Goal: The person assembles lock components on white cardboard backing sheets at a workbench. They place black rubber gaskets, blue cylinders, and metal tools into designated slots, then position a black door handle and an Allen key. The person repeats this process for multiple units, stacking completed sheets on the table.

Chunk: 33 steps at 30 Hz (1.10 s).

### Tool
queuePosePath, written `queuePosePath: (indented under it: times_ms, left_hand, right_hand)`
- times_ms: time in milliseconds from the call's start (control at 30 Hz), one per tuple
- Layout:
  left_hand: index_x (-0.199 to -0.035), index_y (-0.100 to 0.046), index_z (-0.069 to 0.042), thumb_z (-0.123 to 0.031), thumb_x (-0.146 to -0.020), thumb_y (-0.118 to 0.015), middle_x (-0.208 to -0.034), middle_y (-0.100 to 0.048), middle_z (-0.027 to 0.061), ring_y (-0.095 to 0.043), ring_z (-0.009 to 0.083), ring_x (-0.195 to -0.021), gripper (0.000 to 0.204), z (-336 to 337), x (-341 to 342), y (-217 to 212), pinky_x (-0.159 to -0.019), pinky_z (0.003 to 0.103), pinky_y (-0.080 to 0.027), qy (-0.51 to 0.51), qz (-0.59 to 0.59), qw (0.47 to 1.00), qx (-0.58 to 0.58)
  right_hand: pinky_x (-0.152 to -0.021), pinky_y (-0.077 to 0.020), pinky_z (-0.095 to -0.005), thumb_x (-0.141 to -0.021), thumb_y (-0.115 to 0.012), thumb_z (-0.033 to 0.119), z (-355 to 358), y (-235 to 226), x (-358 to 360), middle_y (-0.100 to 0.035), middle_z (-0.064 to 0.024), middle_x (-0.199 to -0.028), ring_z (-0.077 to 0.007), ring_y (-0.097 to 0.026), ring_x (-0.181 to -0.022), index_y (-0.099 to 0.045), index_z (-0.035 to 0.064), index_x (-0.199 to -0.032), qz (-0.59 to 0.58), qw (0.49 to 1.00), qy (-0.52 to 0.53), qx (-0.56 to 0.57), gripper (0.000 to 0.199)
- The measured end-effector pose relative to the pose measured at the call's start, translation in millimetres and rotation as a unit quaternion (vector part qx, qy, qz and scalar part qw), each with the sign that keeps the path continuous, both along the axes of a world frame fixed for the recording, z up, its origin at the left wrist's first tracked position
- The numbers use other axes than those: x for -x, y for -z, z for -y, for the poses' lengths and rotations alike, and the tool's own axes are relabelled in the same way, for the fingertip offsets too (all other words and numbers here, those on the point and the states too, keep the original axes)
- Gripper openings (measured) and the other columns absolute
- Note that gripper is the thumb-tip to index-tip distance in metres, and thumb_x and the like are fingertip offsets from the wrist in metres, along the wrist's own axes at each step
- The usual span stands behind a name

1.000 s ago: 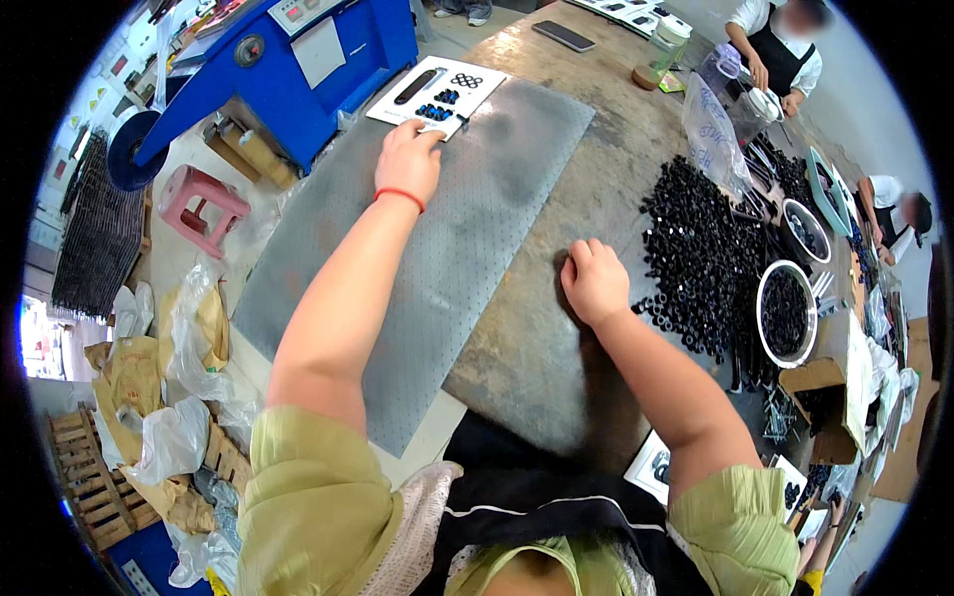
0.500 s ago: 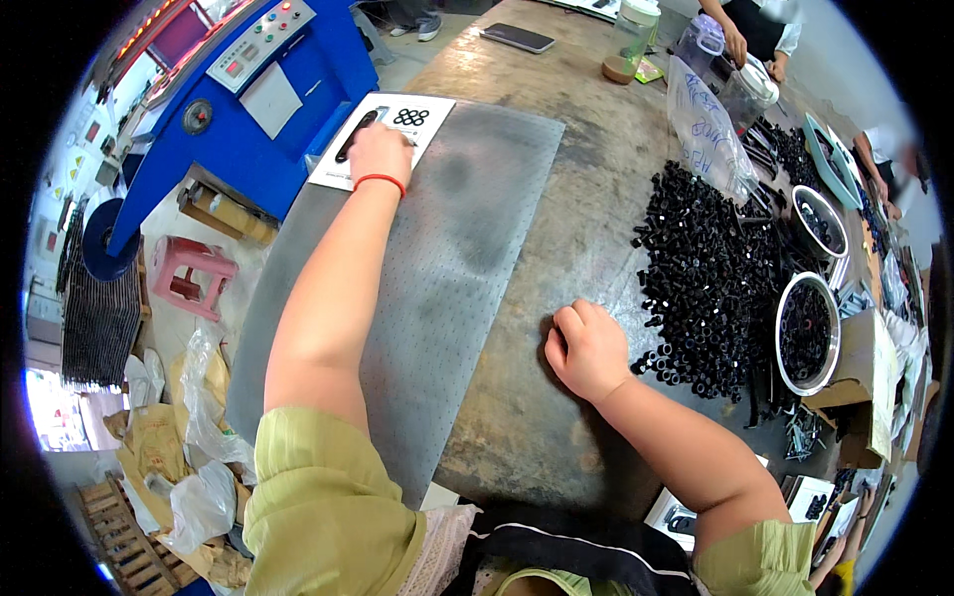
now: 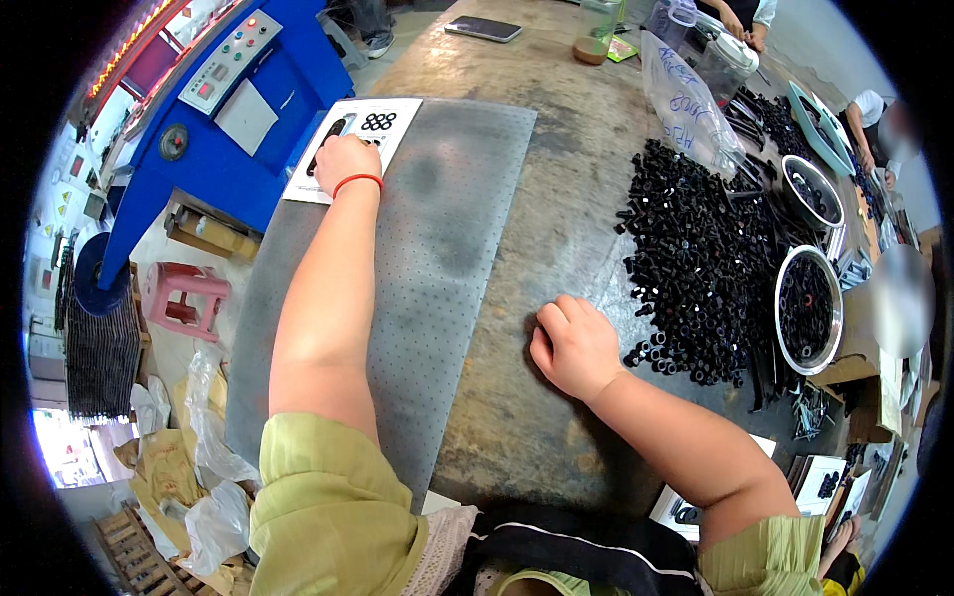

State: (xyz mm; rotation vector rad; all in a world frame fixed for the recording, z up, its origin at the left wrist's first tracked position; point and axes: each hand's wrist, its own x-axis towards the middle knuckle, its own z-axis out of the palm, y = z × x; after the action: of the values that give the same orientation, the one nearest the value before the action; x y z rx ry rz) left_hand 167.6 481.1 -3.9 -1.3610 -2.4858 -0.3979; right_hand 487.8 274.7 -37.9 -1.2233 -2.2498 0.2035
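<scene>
A white card [image 3: 399, 148] lies at the far end of a grey perforated sheet on the table. It carries a group of small black rings [image 3: 379, 122] and a longer black piece [image 3: 337, 127]. Over the card's near part rests my left hand [image 3: 348, 164], a red band round its wrist. Its fingers are curled down beside the longer black piece, and whatever lies under them is hidden. My right hand [image 3: 576, 348] is closed on the bare tabletop, left of a large heap of small black fittings [image 3: 701, 268]. Its fingers hide anything inside.
Metal bowls [image 3: 808, 310] of black parts and a clear plastic bag [image 3: 688, 109] stand beyond the heap. A phone [image 3: 483, 29] lies at the far edge. Left are a blue machine [image 3: 248, 179] and a pink stool [image 3: 186, 298]. Other people's hands [image 3: 745, 30] work at the far right.
The whole view has shifted, carrying the card and table a little to the left. My left hand stays over the card with curled fingers; my right hand remains closed on the table.
</scene>
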Motion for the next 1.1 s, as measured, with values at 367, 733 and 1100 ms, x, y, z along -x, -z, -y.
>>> queuePosePath:
  times_ms: [367,733,1100]
  left_hand:
    - [-0.119,-0.066,-0.004,-0.027,-0.090,-0.069,-0.115,-0.067,0.0101,-0.063,0.0182,-0.100,0.037,38.1,-58.6,-55.2,-0.088,0.029,-0.049,0.338,0.271,0.893,-0.123]
    - [-0.122,-0.060,0.003,-0.012,-0.086,-0.071,-0.097,-0.067,0.0084,-0.064,0.0123,-0.085,0.041,363.0,-344.0,-15.1,-0.075,0.027,-0.052,0.439,0.548,0.642,0.308]
    - [-0.149,-0.018,0.008,-0.006,-0.086,-0.059,-0.145,-0.037,0.0237,-0.034,0.0284,-0.138,0.076,436.7,-413.8,5.4,-0.115,0.040,-0.028,0.347,0.731,0.504,0.304]
  right_hand:
    - [-0.077,-0.0518,-0.0442,-0.079,-0.060,0.022,-42.6,5.1,-4.5,-0.061,-0.0112,-0.088,-0.0331,-0.061,-0.088,-0.063,0.0084,-0.086,-0.040,0.998,-0.018,0.038,0.015]
    - [-0.089,-0.0520,-0.0370,-0.092,-0.057,0.015,204.7,-95.0,-360.1,-0.066,-0.0181,-0.113,-0.0278,-0.065,-0.104,-0.064,0.0022,-0.121,-0.069,0.902,0.386,0.180,0.032]
    - [-0.107,-0.0346,-0.0444,-0.082,-0.055,0.006,320.0,4.1,-347.9,-0.053,-0.0243,-0.130,-0.0380,-0.048,-0.123,-0.048,-0.0022,-0.133,-0.199,0.854,0.457,0.150,0.052]
